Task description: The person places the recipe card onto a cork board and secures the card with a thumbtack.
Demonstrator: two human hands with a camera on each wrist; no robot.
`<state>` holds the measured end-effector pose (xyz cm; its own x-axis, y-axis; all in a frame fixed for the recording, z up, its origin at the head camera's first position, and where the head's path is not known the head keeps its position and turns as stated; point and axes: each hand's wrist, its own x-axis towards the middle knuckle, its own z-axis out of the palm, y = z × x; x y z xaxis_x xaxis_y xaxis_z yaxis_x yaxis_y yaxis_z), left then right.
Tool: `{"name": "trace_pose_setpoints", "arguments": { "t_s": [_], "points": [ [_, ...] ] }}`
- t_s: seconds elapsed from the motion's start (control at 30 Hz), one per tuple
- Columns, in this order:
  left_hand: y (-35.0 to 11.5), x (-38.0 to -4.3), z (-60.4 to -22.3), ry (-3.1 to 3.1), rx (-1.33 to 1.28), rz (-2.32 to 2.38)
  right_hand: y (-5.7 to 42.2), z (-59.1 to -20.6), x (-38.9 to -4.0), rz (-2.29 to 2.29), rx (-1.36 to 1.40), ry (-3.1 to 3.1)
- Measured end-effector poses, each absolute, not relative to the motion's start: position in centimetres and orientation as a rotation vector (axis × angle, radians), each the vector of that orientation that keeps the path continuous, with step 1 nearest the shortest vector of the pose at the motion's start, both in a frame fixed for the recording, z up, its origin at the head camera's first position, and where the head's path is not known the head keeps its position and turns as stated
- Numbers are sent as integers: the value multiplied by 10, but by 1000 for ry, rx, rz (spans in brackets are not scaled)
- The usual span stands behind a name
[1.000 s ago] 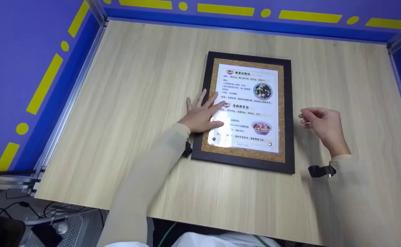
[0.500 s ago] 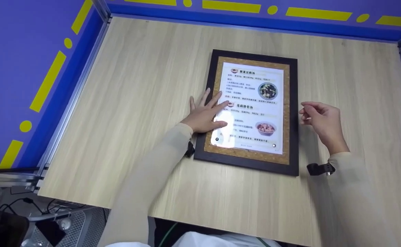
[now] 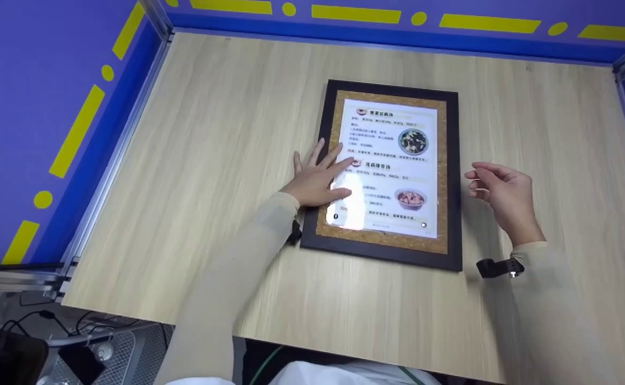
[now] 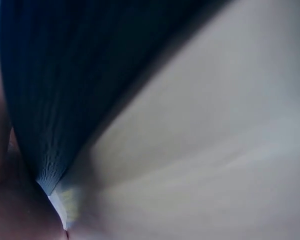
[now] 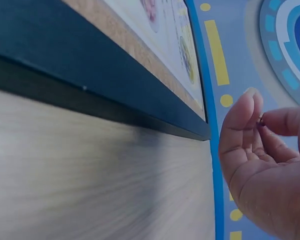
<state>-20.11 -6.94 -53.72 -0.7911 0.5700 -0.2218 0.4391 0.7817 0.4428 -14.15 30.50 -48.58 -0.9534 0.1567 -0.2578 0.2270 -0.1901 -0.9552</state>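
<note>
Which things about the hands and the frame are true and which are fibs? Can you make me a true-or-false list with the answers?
1. The left hand has its fingers spread over the frame and the paper. True.
2. The frame is yellow. False: it is black.
3. The right hand pinches a tiny thing. True, but it is too small to tell what it is.
4. The paper is blank. False: it has writing and pictures of food bowls.
5. The right hand lies on the paper. False: it is off to the frame's right side.
6. The frame lies on a table. True.
</note>
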Motion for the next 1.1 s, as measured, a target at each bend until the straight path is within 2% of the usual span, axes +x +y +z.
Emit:
{"name": "trace_pose_setpoints", "arguments": {
  "t_s": [0.37,0.8,1.1],
  "points": [
    [-66,-206,-540,2634,781,558,308,-482,-154,-2490,539,1622],
    [-75,-198,-535,2640,773,579,291,-496,-181,-2471,563,1610],
    [-71,-200,-537,2641,779,601,288,-491,-199,-2475,507,1675]
  ]
}}
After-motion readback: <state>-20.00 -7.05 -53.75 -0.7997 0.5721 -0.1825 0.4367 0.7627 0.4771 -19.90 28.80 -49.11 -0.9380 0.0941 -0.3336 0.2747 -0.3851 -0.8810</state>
